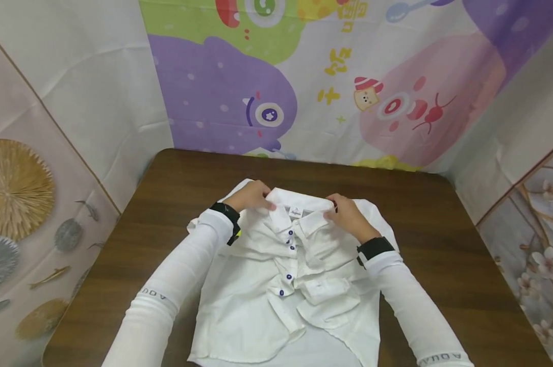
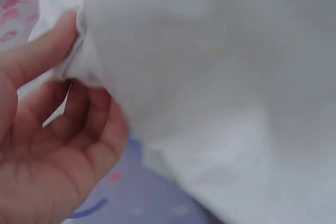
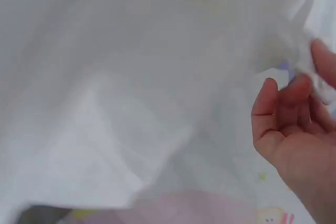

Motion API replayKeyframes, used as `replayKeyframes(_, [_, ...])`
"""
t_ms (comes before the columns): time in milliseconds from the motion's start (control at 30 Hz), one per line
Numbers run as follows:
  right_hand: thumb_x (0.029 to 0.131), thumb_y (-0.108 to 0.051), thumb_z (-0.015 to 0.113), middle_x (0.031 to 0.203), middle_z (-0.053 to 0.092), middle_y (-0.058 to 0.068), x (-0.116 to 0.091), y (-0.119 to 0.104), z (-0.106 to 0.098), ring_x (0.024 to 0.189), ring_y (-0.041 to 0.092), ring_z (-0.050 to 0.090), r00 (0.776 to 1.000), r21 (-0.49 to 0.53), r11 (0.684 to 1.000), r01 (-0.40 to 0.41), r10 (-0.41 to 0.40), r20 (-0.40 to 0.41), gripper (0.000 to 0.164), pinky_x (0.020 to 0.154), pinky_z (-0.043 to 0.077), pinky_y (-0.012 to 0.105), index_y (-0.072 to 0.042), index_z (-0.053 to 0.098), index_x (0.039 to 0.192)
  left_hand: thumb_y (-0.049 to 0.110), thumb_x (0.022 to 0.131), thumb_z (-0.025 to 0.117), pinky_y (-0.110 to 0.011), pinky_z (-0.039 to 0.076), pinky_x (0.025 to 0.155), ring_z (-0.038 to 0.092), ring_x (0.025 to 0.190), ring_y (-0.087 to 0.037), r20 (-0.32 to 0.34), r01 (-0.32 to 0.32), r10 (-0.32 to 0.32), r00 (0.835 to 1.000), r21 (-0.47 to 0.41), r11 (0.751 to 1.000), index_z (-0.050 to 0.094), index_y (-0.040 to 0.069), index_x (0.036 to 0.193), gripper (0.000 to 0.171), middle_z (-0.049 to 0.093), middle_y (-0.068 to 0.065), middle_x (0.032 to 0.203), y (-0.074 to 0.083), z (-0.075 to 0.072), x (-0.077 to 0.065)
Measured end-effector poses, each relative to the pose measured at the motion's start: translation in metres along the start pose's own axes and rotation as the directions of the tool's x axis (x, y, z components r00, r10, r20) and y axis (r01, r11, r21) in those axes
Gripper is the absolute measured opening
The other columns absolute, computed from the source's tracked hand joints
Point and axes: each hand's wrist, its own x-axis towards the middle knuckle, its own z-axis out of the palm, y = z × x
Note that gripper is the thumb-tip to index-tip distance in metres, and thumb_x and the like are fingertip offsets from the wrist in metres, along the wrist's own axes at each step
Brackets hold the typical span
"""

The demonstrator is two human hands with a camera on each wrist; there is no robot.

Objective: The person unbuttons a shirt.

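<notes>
A white button-up shirt [image 1: 244, 285] with dark blue buttons lies front up over the brown table, its cloth bunched and wrinkled. At the left end of its collar [image 1: 299, 198], my left hand [image 1: 251, 196] pinches the fabric between thumb and fingers. My right hand [image 1: 350, 216] grips the collar's right end the same way. In the left wrist view, the thumb and curled fingers of the left hand [image 2: 63, 114] hold a fold of white cloth. The right wrist view has the right hand [image 3: 302, 119] pinching cloth at the far right edge. A label shows inside the neck.
The brown wooden table [image 1: 442, 244] extends around the shirt on both sides. Behind it hangs a cartoon-printed backdrop [image 1: 230, 97]. Patterned curtains [image 1: 19, 127] stand at the left, with a floral one [image 1: 538, 244] at the right.
</notes>
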Motion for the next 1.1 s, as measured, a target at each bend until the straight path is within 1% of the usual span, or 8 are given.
replayKeyframes(167, [0.083,-0.009,0.067,0.074,0.049,0.01,0.012,-0.01,-0.018,0.07,0.022,0.046,0.979,0.001,1.0,-0.025,0.025,-0.203,0.015,0.063,0.035,0.03,0.003,0.064,0.092,0.022,0.082,0.07,-0.032,0.043,0.073,0.054,0.077,-0.019,-0.234,0.054,-0.045,0.971,0.031,0.998,0.068,0.005,0.083,0.018,0.062,-0.005,0.077,0.019,-0.024,0.001])
replayKeyframes(267, [0.087,-0.009,0.061,0.061,0.052,0.0,0.022,-0.015,-0.024,0.055,0.011,0.05,0.953,0.225,0.971,-0.08,0.141,-0.268,0.019,0.055,0.042,0.023,0.0,0.063,0.103,0.018,0.089,0.061,-0.032,0.05,0.069,0.062,0.069,-0.018,-0.3,0.097,-0.122,0.946,-0.095,0.991,0.063,0.003,0.09,0.015,0.067,-0.008,0.075,0.029,-0.032,0.005])
replayKeyframes(433, [0.094,-0.008,0.04,0.06,0.064,-0.001,0.045,-0.025,-0.027,0.052,0.008,0.064,0.932,0.686,0.721,-0.099,0.308,-0.189,0.016,0.058,0.055,0.027,-0.002,0.046,0.108,0.011,0.092,0.043,-0.03,0.054,0.057,0.065,0.056,-0.019,-0.378,0.074,-0.224,0.898,-0.371,0.926,0.052,-0.001,0.101,0.017,0.067,-0.013,0.069,0.043,-0.037,0.018])
replayKeyframes(500, [0.095,-0.008,0.035,0.075,0.071,0.01,0.053,-0.031,-0.03,0.066,0.011,0.068,0.925,0.722,0.684,-0.099,0.33,-0.186,0.015,0.069,0.055,0.027,-0.005,0.041,0.108,0.013,0.092,0.041,-0.029,0.051,0.059,0.064,0.064,-0.02,-0.436,0.069,-0.236,0.869,-0.365,0.928,0.05,-0.001,0.104,0.02,0.067,-0.013,0.076,0.048,-0.039,0.023])
replayKeyframes(633, [0.097,-0.009,0.038,0.117,0.061,0.024,0.065,-0.039,-0.038,0.108,0.025,0.06,0.939,0.609,0.79,-0.071,0.259,-0.226,0.032,0.094,0.044,0.033,0.001,0.031,0.127,0.018,0.095,0.038,-0.035,0.045,0.066,0.061,0.08,-0.027,-0.493,0.1,-0.243,0.835,-0.299,0.949,0.047,-0.001,0.116,0.03,0.068,-0.014,0.095,0.052,-0.044,0.035])
replayKeyframes(833, [0.098,-0.019,0.042,0.154,-0.012,0.015,0.073,-0.024,-0.032,0.143,0.03,0.001,0.991,0.374,0.918,-0.131,0.109,0.078,0.087,0.116,0.005,0.04,-0.006,-0.034,0.138,0.015,0.097,0.038,-0.042,0.017,0.115,0.015,0.142,-0.033,-0.25,0.083,-0.172,0.953,-0.332,0.94,-0.015,0.006,0.146,0.073,0.007,-0.018,0.155,0.035,-0.033,0.058])
replayKeyframes(933, [0.098,-0.019,0.042,0.152,-0.023,0.013,0.068,-0.019,-0.017,0.143,0.031,-0.003,0.968,0.253,0.951,-0.177,0.121,0.222,0.087,0.116,0.003,0.042,-0.01,-0.035,0.138,0.016,0.096,0.041,-0.049,0.007,0.115,-0.005,0.142,-0.037,-0.09,0.166,-0.182,0.979,-0.164,0.972,-0.019,0.009,0.146,0.079,-0.012,-0.015,0.155,0.023,-0.017,0.06])
replayKeyframes(1100, [0.095,-0.027,0.049,0.155,-0.004,0.019,0.049,-0.013,0.015,0.142,0.037,0.002,0.886,-0.048,0.986,-0.16,0.165,0.433,0.078,0.115,0.006,0.05,-0.009,-0.004,0.149,0.04,0.093,0.05,-0.058,0.016,0.11,0.007,0.141,-0.042,0.046,0.298,-0.312,0.949,0.185,0.936,0.023,0.015,0.148,0.066,0.013,-0.014,0.155,0.015,0.023,0.047])
